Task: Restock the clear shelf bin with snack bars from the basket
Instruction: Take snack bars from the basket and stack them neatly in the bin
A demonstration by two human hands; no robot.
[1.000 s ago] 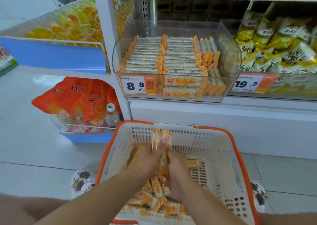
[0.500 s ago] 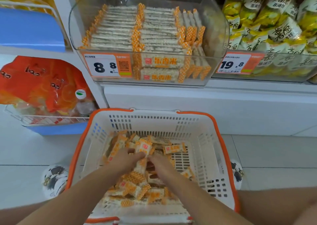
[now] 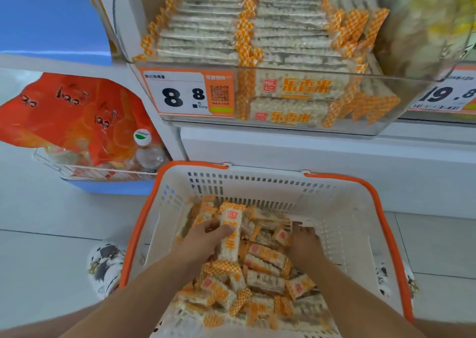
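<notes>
Snack bars (image 3: 260, 273) in clear wrappers with orange chequered ends and red-orange print lie in a loose heap across the floor of the white slotted plastic basket with an orange rim (image 3: 342, 224), at the bottom centre of the frame. The left hand (image 3: 203, 239), centre-left inside the basket, grips one long pale puffed-rice bar (image 3: 230, 234) standing almost upright above the heap, its thumb curled across the wrapper's face and the other fingers hidden behind it. The right hand (image 3: 305, 239), just right of centre, reaches into the pile with its fingertips buried among the bars; whether they hold anything cannot be told. Further off, in the upper centre, the clear rounded plastic shelf bin (image 3: 401, 98) holds the same bars laid flat in tidy rows and layers, some standing on edge at its right side. A white and orange price label reading 8.8 (image 3: 188, 92) sits on the bin's front at its left. At middle left, glossy orange snack bags (image 3: 74, 116) and a small clear bottle with a white cap (image 3: 146, 152) rest in a wire tray (image 3: 103, 174).
</notes>
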